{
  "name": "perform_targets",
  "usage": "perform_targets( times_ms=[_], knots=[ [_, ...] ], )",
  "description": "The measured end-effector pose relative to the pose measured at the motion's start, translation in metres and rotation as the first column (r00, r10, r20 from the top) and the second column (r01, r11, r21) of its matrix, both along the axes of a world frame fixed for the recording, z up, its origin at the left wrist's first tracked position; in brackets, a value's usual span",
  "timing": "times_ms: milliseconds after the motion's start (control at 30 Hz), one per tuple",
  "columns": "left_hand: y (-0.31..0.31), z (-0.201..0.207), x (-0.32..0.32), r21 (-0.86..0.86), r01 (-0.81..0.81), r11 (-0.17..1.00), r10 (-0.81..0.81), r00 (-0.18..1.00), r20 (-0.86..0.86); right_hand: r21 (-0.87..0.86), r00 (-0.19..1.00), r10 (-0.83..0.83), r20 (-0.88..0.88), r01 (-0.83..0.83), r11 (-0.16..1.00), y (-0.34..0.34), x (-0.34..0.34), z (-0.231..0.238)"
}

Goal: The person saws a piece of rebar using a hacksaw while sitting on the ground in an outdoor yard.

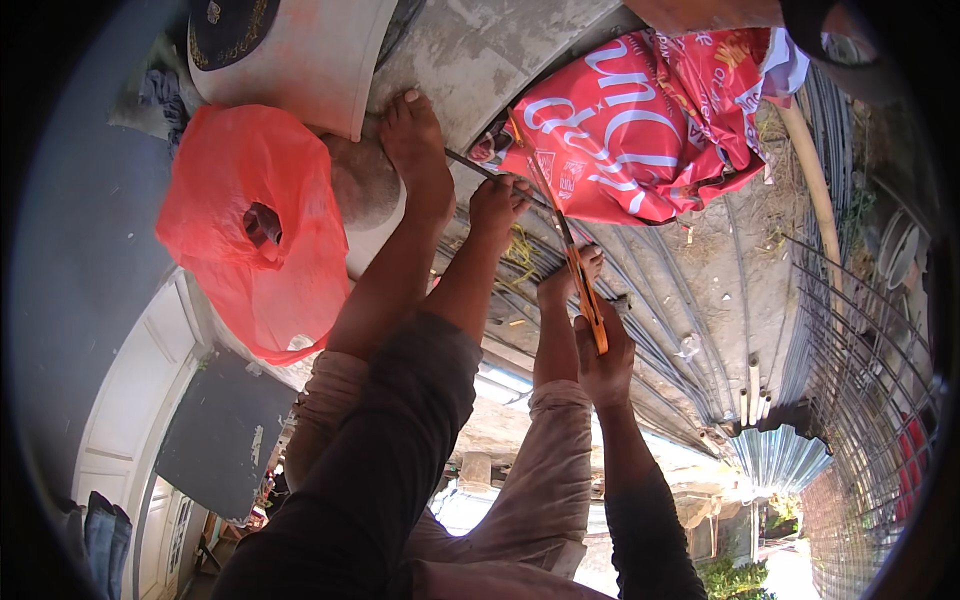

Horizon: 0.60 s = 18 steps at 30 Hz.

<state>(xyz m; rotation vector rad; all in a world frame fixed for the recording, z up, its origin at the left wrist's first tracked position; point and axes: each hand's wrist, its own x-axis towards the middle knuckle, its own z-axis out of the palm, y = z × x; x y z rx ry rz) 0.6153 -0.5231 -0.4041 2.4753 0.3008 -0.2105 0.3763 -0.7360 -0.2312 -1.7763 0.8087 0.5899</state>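
Hacksaw [572, 248], orange-handled, gripped in the right hand [610, 358], slants across a thin metal rod [466, 162] that the left hand [492, 208] clasps. Sawing, I'd judge; the next stroke wants the rod steady, near that red sack [645, 130].

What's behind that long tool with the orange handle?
Behind the tool are a red printed sheet, thin metal rods and a bare foot. The right hand and handle hide whatever is directly behind them.
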Motion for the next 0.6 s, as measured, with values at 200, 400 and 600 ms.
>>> perform_targets(
  times_ms=[200,400,600],
  knots=[
    [0.010,-0.031,0.001,0.560,0.188,0.807,-0.332,0.929,0.166,0.077,1.000,-0.025,0.004,0.025,0.997,-0.020,-0.030,0.012],
    [0.018,-0.062,-0.005,0.850,0.134,0.510,-0.450,0.884,0.130,0.181,0.965,-0.264,0.003,0.259,0.949,-0.026,-0.014,-0.048],
    [0.003,-0.038,-0.006,0.616,0.179,0.767,-0.317,0.941,0.121,0.067,0.981,-0.193,-0.010,0.193,0.979,-0.024,-0.033,0.000]
  ],
)
